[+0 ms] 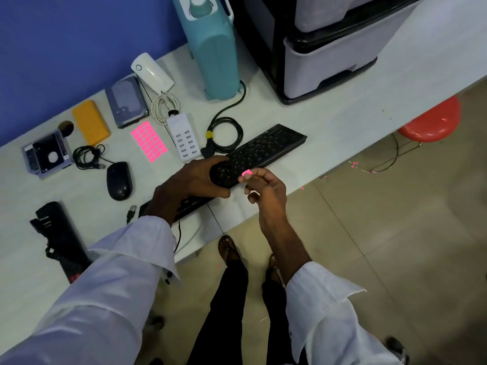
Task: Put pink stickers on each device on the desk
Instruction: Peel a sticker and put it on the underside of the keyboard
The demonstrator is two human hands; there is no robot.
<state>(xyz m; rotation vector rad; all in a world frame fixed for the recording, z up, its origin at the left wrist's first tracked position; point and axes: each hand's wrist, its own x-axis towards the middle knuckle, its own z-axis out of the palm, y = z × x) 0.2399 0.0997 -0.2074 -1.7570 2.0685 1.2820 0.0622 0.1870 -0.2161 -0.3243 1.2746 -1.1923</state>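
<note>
Left hand (192, 180) with its grip clamped round a black remote (224, 172) over the keyboard (268, 146), right hand (266, 191) pinching one pink sticker (247, 173) at the remote's edge, sticker sheet (149, 141) flat on the tabletop (329, 122), left of the keyboard.

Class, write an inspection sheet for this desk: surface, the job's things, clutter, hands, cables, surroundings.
Surface: white desk, crowded with devices.
Job's things: pink sticker sheet lies beside the white USB hub; one pink sticker is off the sheet; black remote, keyboard, mouse, hard drive, orange power bank.
Clutter: teal appliance, grey drawer unit.
Hands: left hand grips the remote; right hand pinches the sticker near it.
Cables: black coil bound with a yellow tie; white coil behind the hub.
Surroundings: blue wall, red stool, pink scraps on the floor.
</note>
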